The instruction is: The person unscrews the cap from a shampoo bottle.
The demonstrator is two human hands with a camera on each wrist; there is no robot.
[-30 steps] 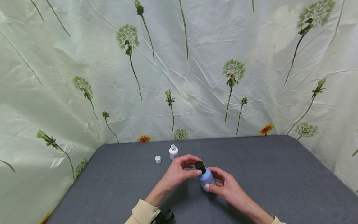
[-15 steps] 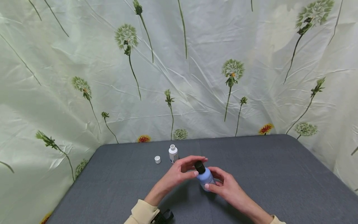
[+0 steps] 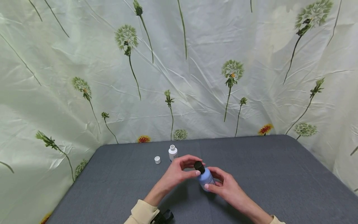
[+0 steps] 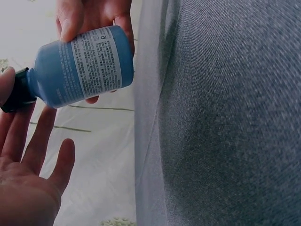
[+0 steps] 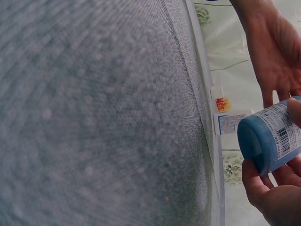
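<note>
A blue bottle (image 3: 206,178) with a printed label is held slightly tilted, close over the table, in my right hand (image 3: 228,186). My right thumb and fingers grip its lower body. On its neck sits a black cap (image 3: 199,167). My left hand (image 3: 179,173) pinches that cap, thumb on the near side and fingers on the far side. The left wrist view shows the thumb on the black cap (image 4: 22,89), with the other fingers spread below it. From the right wrist, the bottle's base (image 5: 251,141) faces the camera and its cap is out of frame.
An uncapped white bottle (image 3: 173,152) stands upright on the grey cloth-covered table (image 3: 117,180), partly behind my left hand. To its left lies a small white cap (image 3: 158,160). A flower-print sheet (image 3: 201,77) hangs behind the table.
Half a second ago my left fingers were spread loosely around the black cap; now they have closed back on it. My right hand and the blue bottle have stayed in place.
</note>
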